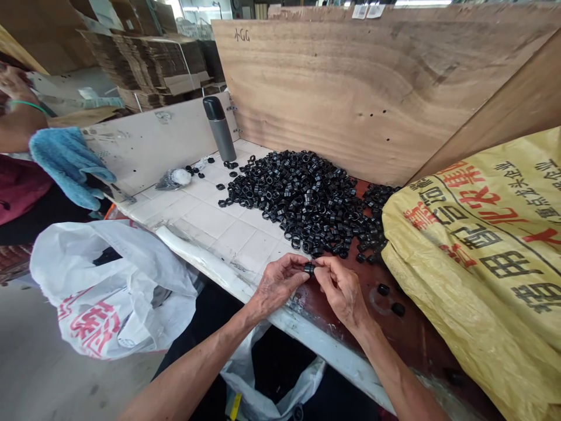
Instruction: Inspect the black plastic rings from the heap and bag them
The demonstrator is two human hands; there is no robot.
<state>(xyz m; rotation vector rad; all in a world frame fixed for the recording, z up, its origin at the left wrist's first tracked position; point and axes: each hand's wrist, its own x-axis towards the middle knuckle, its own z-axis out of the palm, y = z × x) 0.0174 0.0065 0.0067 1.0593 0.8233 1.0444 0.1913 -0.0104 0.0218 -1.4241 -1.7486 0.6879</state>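
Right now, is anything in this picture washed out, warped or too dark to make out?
Head view: bright patches glare above the cardboard stacks; the yellow sack looks stretched towards the right edge; the inside of the bottom white bag is nearly black; the black rings show small glints, but their finer detail merges.

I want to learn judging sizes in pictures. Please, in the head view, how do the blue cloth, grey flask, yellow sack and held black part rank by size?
Largest to smallest, as they look here:
1. Yellow sack, partly cut off by the picture edge
2. Blue cloth
3. Grey flask
4. Held black part
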